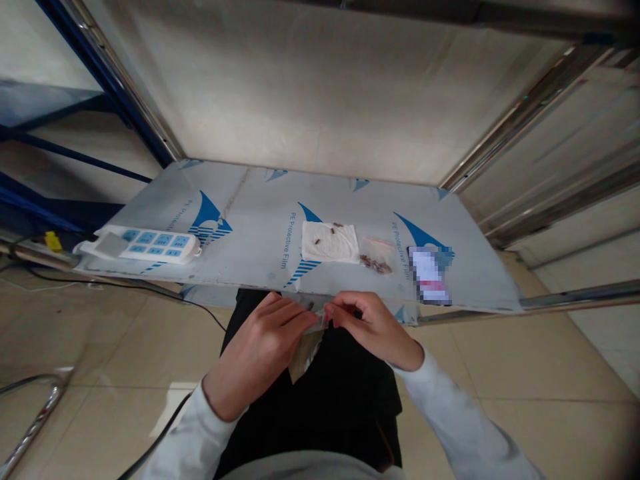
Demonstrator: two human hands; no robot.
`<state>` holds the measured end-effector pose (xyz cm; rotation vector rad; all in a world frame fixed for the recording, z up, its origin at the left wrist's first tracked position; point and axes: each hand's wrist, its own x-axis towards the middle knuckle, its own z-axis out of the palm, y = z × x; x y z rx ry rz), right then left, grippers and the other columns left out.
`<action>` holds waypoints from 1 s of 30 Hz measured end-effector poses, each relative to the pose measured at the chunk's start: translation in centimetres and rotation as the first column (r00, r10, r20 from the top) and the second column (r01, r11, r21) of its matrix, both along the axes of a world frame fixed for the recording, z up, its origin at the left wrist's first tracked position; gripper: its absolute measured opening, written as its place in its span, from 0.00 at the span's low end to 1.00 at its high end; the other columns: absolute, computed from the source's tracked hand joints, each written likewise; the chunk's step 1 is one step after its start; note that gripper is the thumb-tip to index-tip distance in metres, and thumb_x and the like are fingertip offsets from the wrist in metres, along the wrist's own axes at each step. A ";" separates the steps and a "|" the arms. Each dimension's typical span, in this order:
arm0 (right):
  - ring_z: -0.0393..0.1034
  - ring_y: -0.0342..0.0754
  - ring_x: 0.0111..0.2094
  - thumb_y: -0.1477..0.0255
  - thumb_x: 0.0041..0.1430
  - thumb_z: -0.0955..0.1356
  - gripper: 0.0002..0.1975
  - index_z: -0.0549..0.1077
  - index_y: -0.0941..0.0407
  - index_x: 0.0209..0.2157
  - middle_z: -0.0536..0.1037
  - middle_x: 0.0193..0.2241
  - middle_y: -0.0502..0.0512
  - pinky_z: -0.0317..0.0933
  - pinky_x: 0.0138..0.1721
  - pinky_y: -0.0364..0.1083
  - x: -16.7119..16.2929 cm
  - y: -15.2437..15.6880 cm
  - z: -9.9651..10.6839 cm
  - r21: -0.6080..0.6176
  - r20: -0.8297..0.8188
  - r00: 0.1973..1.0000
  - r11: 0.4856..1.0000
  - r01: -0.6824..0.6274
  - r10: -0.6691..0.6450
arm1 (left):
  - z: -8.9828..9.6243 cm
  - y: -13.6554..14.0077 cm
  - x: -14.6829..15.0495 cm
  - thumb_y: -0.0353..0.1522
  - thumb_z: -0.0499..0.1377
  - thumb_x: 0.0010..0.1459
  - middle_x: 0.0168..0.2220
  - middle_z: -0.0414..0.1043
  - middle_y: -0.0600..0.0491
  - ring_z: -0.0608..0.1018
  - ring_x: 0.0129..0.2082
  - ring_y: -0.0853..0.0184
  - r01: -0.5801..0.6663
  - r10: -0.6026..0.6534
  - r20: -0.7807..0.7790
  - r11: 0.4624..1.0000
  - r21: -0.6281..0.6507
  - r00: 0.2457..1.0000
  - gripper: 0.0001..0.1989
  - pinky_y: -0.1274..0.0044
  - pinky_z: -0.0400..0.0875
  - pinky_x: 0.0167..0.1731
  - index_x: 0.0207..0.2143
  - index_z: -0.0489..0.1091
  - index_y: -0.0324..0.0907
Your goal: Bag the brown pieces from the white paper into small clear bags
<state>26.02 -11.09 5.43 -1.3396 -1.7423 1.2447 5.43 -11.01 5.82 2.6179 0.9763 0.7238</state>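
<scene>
My left hand (267,343) is pinched on a small clear plastic bag (321,323) at the table's front edge, above my lap. My right hand (373,328) has its fingertips closed at the other side of that bag. Something small and dark shows near my left fingertips, too blurred to name. Beyond my hands lies a white cloth (327,250) with several small brown pieces on it. Beside the cloth's right edge rests another clear bag (384,250) with a cluster of small brown pieces (375,265).
The metal table (250,227) is covered in printed protective film. A white power strip (160,245) lies at its left, with a black cable (125,285) hanging along the front edge. Toward the right is a phone (430,275). Metal posts and a back panel (310,93) enclose the table.
</scene>
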 end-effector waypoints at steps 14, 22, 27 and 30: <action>0.71 0.49 0.41 0.56 0.59 0.66 0.18 0.73 0.57 0.30 0.77 0.39 0.57 0.66 0.42 0.46 -1.6 -2.0 -2.2 -0.134 -0.384 0.908 0.983 0.129 -0.171 | -1.8 -1.1 -1.0 0.35 0.58 0.60 0.29 0.76 0.54 0.75 0.27 0.70 -0.134 0.372 0.279 0.779 -0.613 0.885 0.07 0.79 0.68 0.28 0.34 0.74 0.42; 0.68 0.41 0.23 0.61 0.49 0.74 0.15 0.78 0.59 0.33 0.76 0.24 0.50 0.64 0.28 0.42 -0.4 0.4 -1.8 -0.322 -0.455 0.890 0.925 -0.203 0.036 | -2.5 1.0 -0.6 0.37 0.56 0.61 0.30 0.77 0.51 0.77 0.30 0.68 -0.021 0.297 0.346 0.785 -0.620 0.890 0.11 0.77 0.71 0.32 0.35 0.74 0.40; 0.68 0.41 0.25 0.65 0.46 0.76 0.15 0.79 0.59 0.36 0.76 0.26 0.51 0.63 0.29 0.42 -0.5 1.2 -0.9 -0.144 -0.183 0.983 0.989 -0.024 -0.003 | -1.8 1.5 -0.1 0.44 0.69 0.44 0.56 0.68 0.42 0.71 0.54 0.54 -0.089 0.172 0.217 0.934 -0.346 0.961 0.43 0.61 0.66 0.53 0.60 0.58 0.43; 0.67 0.41 0.25 0.71 0.46 0.75 0.09 0.78 0.57 0.33 0.76 0.26 0.49 0.61 0.29 0.42 -1.2 1.3 0.1 0.084 0.104 0.994 0.996 -0.032 0.023 | -2.1 1.9 1.6 0.40 0.71 0.40 0.55 0.67 0.41 0.70 0.54 0.53 -0.045 0.106 0.195 0.954 -0.295 0.975 0.48 0.61 0.67 0.52 0.61 0.54 0.42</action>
